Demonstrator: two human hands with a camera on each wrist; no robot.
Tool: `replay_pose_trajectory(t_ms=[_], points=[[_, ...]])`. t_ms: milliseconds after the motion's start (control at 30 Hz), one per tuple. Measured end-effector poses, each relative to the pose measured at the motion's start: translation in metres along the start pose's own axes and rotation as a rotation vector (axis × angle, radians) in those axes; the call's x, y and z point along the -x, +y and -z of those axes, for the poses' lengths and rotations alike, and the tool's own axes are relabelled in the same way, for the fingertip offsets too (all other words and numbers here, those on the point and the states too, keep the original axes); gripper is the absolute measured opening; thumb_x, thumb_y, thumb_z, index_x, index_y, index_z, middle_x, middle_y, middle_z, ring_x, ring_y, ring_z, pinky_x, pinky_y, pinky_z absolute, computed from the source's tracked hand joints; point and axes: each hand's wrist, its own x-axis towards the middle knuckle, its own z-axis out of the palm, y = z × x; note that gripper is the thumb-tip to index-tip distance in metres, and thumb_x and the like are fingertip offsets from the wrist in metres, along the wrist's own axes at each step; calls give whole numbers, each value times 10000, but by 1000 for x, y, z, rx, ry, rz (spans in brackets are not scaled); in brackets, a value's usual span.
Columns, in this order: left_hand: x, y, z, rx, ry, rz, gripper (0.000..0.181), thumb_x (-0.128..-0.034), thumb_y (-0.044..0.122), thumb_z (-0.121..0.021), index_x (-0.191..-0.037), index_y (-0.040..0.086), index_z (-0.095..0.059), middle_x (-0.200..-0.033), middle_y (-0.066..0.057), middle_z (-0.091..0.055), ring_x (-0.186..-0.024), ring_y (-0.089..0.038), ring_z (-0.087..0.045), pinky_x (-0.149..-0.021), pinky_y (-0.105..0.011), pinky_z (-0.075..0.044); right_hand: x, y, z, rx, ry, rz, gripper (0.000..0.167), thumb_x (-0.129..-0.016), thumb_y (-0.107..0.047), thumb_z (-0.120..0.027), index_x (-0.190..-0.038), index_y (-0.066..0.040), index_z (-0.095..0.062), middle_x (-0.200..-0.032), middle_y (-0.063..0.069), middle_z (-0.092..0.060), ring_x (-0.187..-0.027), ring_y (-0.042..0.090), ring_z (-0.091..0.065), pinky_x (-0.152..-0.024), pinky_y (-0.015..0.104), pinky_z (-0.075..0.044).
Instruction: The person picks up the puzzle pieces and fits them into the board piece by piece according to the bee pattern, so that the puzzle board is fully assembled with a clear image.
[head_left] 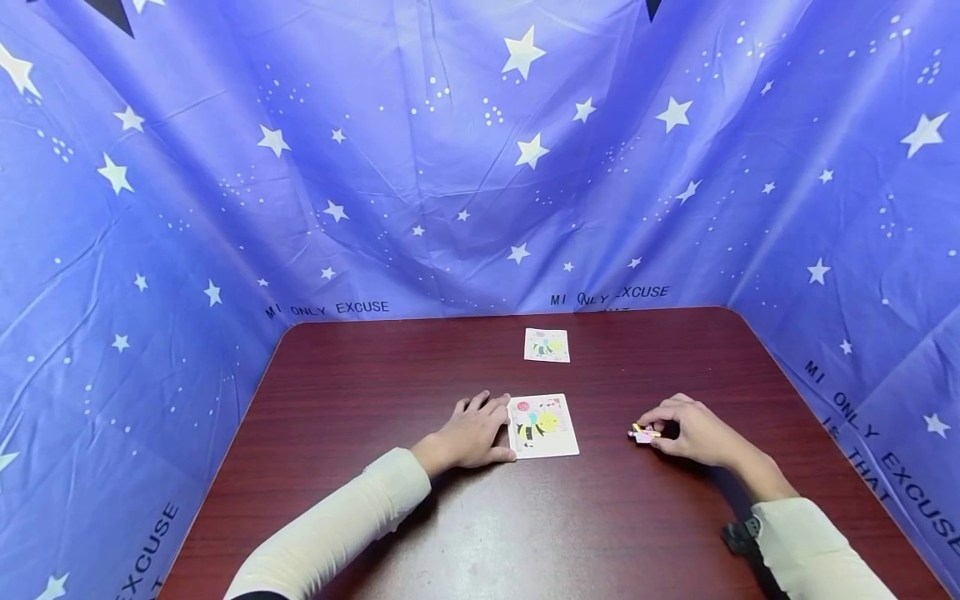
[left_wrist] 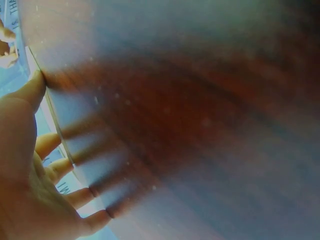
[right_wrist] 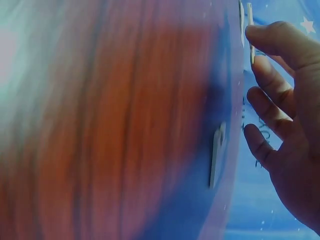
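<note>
A square puzzle board [head_left: 568, 433] with a yellow and black bee lies flat on the table. My left hand [head_left: 474, 431] rests along its left edge, the thumb by the near corner and the fingers spread toward the far one. To the right of the board, my right hand [head_left: 693, 429] pinches a thin puzzle piece [right_wrist: 251, 45] between thumb and index finger. Small pink and yellow pieces [head_left: 642, 435] show at those fingertips in the head view. Another flat piece [right_wrist: 216, 155] appears edge-on on the table in the right wrist view.
A smaller card [head_left: 547, 345] with a similar bee picture lies farther back on the dark red wooden table [head_left: 375, 358]. A blue star-patterned cloth [head_left: 465, 167] hangs along the back and both sides of the table.
</note>
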Motion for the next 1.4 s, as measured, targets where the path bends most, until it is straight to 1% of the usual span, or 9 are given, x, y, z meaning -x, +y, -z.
replay_pose_trajectory(t_ms=[233,333,467,567,700,867,1033,1233,1400], points=[[0,-1,-2,-8,-3,4,548,-913,641,-619,-1225,196,-552,-1665,-61,-334,-1499,-413,-345,-1115,-609,-366,-18,-12,-9,-28,7,20,325,-677,-97,-860,-953,-245,-772,-766,-216,-589,-803,9,-492,-708,226,-405],[-1,-1,-2,-14,-7,6,551,-918,643,-610,-1236,197,-549,-1668,-58,-327,-1503,-408,-340,-1121,-604,-363,-25,-18,-12,-29,-3,22,312,-686,-105,-856,-955,-240,-773,-766,-212,-595,-805,19,-501,-708,245,-417],[-1,-1,-2,-17,-11,6,553,-917,648,-608,-1233,198,-549,-1668,-58,-327,-1504,-405,-341,-1122,-603,-364,-34,-27,-16,-27,-51,-21,293,-712,-130,-848,-964,-258,-775,-778,-223,-597,-830,33,-505,-719,269,-422],[0,0,-1,-14,-12,6,553,-913,647,-615,-1227,197,-553,-1666,-61,-331,-1501,-408,-343,-1121,-604,-365,-40,-34,-19,-13,-90,-68,282,-723,-161,-837,-970,-281,-774,-781,-238,-587,-856,52,-516,-723,299,-395],[0,0,0,-10,-10,4,544,-916,636,-620,-1223,191,-556,-1664,-67,-336,-1498,-412,-347,-1122,-603,-367,-50,-44,-25,-2,-108,-97,279,-718,-189,-834,-971,-292,-777,-769,-239,-583,-870,79,-540,-736,318,-358],[0,0,0,-18,-11,5,554,-916,644,-612,-1233,193,-554,-1668,-63,-328,-1501,-411,-342,-1123,-600,-366,-59,-55,-34,-2,-120,-87,277,-710,-205,-832,-972,-283,-783,-756,-221,-584,-870,82,-545,-750,321,-359],[-1,0,-1,-23,-17,7,563,-919,649,-603,-1250,196,-551,-1673,-57,-318,-1508,-406,-333,-1129,-600,-360,-67,-65,-41,-3,-152,-71,239,-748,-249,-834,-976,-293,-776,-746,-220,-562,-873,75,-527,-754,303,-337],[-1,0,0,-26,-13,8,554,-915,649,-609,-1236,201,-552,-1668,-56,-329,-1507,-402,-337,-1127,-599,-363,-78,-76,-46,6,-171,-41,224,-742,-265,-831,-951,-305,-760,-742,-213,-548,-870,75,-516,-747,298,-331],[0,1,2,-23,-9,5,546,-916,642,-614,-1225,195,-558,-1661,-68,-341,-1499,-408,-348,-1117,-602,-371,-87,-84,-49,12,-195,-37,231,-735,-266,-820,-956,-296,-762,-764,-190,-583,-886,94,-528,-743,303,-338]])
